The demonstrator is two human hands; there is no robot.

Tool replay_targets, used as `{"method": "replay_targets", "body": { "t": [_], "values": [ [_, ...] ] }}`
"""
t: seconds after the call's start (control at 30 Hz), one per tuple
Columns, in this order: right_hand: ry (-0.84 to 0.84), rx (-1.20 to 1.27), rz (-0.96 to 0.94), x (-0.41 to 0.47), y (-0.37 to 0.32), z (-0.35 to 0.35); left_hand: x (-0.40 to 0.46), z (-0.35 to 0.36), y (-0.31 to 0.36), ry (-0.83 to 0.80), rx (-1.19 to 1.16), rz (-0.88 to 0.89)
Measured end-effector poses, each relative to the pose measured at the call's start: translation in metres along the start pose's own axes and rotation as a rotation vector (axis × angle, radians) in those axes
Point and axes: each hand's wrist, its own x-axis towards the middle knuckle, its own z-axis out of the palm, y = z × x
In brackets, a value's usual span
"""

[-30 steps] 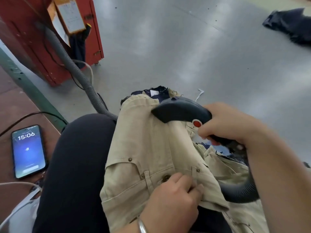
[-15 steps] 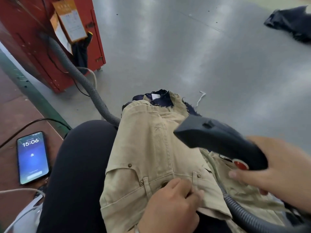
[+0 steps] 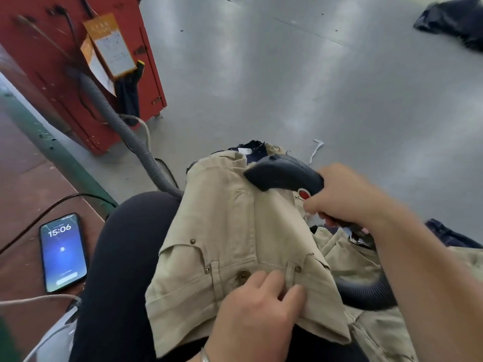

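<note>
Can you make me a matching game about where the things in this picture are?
1 beige cotton trousers
2 dark plastic nozzle with red button
3 black smartphone with lit screen
4 red metal cabinet

A on the brown tabletop
B gripped by the right hand
C standing on the grey floor
D over the lap, held by the left hand

Pairs: 1-D, 2-B, 3-A, 4-C

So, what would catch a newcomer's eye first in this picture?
Beige trousers lie over the person's lap in the middle, and the left hand holds their waistband. Further up, the right hand grips a dark nozzle with a red button against the cloth. A lit phone lies on the left.
</note>
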Motion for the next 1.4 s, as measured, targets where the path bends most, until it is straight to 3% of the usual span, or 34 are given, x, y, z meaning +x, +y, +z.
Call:
{"method": "replay_targets", "body": {
  "t": [0.17,0.23,0.3,0.4,0.57,0.8,0.97,1.13,1.27,1.4],
  "values": [
    [0.108,0.075,0.074,0.005,0.021,-0.014,-0.012,-0.007,-0.014,-0.068,0.119,-0.093],
    [0.195,0.085,0.138,-0.001,0.039,-0.024,-0.024,-0.013,-0.016,-0.242,0.102,-0.099],
    [0.257,0.104,0.18,-0.012,0.058,-0.037,-0.035,-0.024,-0.01,-0.453,0.298,-0.052],
    [0.261,0.121,0.182,-0.046,0.079,-0.046,-0.036,-0.041,-0.009,-0.55,0.364,0.003],
    [0.148,-0.037,0.053,-0.112,0.095,-0.032,-0.004,-0.046,0.007,-0.231,0.042,-0.02],
    [-0.085,-0.211,0.103,-0.12,0.085,0.009,0.002,-0.001,0.014,-0.412,0.058,0.019],
    [0.008,-0.292,0.043,-0.083,0.062,0.013,0.004,0.004,0.008,-0.407,0.095,0.085],
    [0.113,-0.142,-0.048,-0.014,0.024,0.009,0.004,0.005,0.01,-0.396,0.102,0.092],
    [0.17,-0.001,-0.018,0.021,0.017,-0.011,-0.001,0.003,0.013,-0.401,0.009,-0.005],
    [0.206,0.075,-0.074,-0.013,0.052,-0.042,0.006,-0.002,-0.002,-0.319,0.019,-0.163]
  ]
}}
